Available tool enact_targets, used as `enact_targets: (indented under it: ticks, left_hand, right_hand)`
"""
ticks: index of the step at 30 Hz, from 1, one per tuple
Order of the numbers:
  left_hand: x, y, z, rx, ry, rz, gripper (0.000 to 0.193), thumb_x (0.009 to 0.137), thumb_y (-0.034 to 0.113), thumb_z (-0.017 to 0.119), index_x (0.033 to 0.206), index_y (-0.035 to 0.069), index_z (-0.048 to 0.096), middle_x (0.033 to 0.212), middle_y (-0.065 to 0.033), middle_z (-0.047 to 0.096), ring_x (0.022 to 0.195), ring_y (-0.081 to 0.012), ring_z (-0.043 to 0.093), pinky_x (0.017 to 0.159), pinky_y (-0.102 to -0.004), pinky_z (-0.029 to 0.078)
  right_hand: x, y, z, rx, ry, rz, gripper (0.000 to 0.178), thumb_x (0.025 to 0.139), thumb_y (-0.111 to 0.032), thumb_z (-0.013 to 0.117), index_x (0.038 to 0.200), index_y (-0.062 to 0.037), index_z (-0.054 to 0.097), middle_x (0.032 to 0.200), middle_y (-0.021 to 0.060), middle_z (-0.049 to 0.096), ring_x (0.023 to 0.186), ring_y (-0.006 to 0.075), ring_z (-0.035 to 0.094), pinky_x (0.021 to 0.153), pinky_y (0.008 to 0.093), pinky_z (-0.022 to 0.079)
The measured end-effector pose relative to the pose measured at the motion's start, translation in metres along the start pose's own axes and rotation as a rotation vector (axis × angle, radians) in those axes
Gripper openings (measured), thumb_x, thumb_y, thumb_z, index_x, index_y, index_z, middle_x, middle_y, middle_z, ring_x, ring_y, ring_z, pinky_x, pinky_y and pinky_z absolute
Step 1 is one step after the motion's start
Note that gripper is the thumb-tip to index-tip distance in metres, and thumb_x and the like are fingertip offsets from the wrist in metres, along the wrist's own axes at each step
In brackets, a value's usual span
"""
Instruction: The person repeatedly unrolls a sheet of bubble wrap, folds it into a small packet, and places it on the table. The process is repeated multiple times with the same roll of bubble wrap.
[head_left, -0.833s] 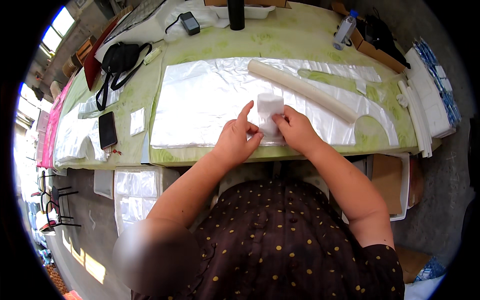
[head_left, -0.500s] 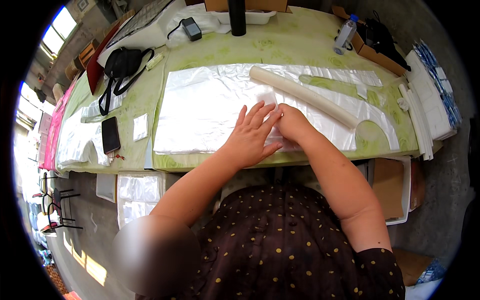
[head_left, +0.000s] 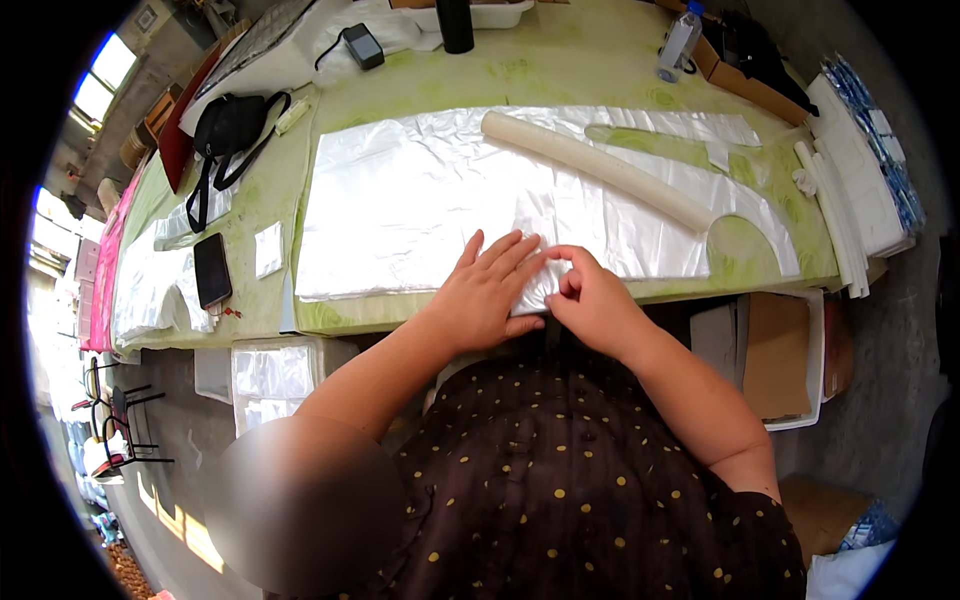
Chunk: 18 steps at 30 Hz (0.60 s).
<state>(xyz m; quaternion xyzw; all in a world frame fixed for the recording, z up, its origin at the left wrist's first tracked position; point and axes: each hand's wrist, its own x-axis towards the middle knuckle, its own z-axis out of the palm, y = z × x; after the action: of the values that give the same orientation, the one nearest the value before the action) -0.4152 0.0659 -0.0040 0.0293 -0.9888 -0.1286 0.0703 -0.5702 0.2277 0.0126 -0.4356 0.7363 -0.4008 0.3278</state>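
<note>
My left hand (head_left: pixel 482 292) lies palm down with fingers outstretched on a small crinkled piece of folded clear plastic film (head_left: pixel 531 294), at the near edge of the table. My right hand (head_left: pixel 604 308) is closed, thumb and forefinger pinching the right edge of that film. Beneath is a broad stack of shiny white plastic sheets (head_left: pixel 385 215), cut with curved openings on the right like aprons. Across the stack a long pale tube (head_left: pixel 600 172) rests diagonally, beyond my hands. The fingers partly cover the folded film.
On the left lie a black phone (head_left: pixel 212 270), a small folded white packet (head_left: pixel 269 250) and a black bag (head_left: pixel 230 125). A water bottle (head_left: pixel 680 42), an open carton (head_left: pixel 750 85) and white rolls (head_left: pixel 832 220) stand or lie right. Below the table is a white bin (head_left: pixel 815 360).
Both hands have come nearer to my body, bringing the folded film to the table's near edge. My right hand has turned, its pinch now showing. The tube still lies on the stack.
</note>
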Motion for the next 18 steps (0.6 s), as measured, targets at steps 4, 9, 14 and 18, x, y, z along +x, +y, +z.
enact_targets:
  ticks: [4,9,14,18]
  left_hand:
    - [-0.007,0.006,-0.005,0.025,-0.057,0.078,0.079,0.082,0.029,0.077,0.153,0.014,0.045,0.161,-0.0095,0.04,0.152,-0.0303,0.033,0.124,-0.0578,0.021]
    - [-0.002,0.003,-0.004,-0.092,0.039,0.039,0.069,0.08,0.015,0.074,0.145,0.014,0.052,0.153,-0.0101,0.048,0.146,-0.0305,0.041,0.122,-0.0551,0.027]
    - [0.006,-0.006,-0.007,-0.297,0.202,-0.133,0.046,0.081,0.008,0.071,0.126,0.01,0.065,0.123,-0.0093,0.068,0.12,-0.0307,0.061,0.107,-0.0496,0.043]
    - [0.013,-0.008,0.004,-0.261,0.33,-0.267,0.036,0.083,0.01,0.069,0.119,0.008,0.067,0.103,-0.007,0.074,0.102,-0.0292,0.066,0.096,-0.0447,0.047]
  right_hand:
    - [-0.026,0.001,0.0,-0.17,0.174,-0.285,0.041,0.084,-0.009,0.069,0.124,-0.0054,0.06,0.093,0.0116,0.066,0.091,0.0309,0.063,0.084,0.041,0.051]
    - [0.005,0.016,-0.019,-0.413,0.256,-0.669,0.038,0.079,-0.007,0.068,0.117,-0.0064,0.066,0.112,0.011,0.069,0.11,0.0344,0.059,0.095,0.0462,0.047]
    - [0.017,0.024,-0.026,-0.495,0.156,-0.604,0.032,0.077,-0.008,0.068,0.109,-0.0107,0.068,0.107,0.0063,0.071,0.102,0.0314,0.061,0.092,0.0429,0.047]
    - [0.028,0.025,-0.028,-0.502,0.154,-0.587,0.026,0.077,-0.012,0.07,0.103,-0.0106,0.071,0.1,0.0085,0.069,0.097,0.0335,0.06,0.088,0.0439,0.047]
